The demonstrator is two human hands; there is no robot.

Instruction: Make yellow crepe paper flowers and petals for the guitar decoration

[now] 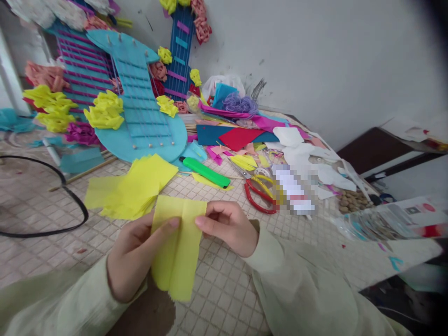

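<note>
A creased sheet of yellow crepe paper [182,261] hangs between my hands over the near part of the table. My left hand [136,252] grips its left side, thumb lying on the front near the middle crease. At the upper right edge, my right hand [229,226] pinches the paper between thumb and fingers. Just beyond lies a loose stack of yellow crepe paper pieces [136,186]. A green box cutter [206,172] and red-handled scissors [259,198] rest behind my right hand. The fingers behind the sheet are partly hidden.
A blue cardboard instrument shape [140,112] with strings and yellow paper flowers [104,109] leans at the back left. A black cord [79,200] loops at left. Coloured paper scraps, purple yarn [240,103] and white paper pieces [308,158] lie along the wall.
</note>
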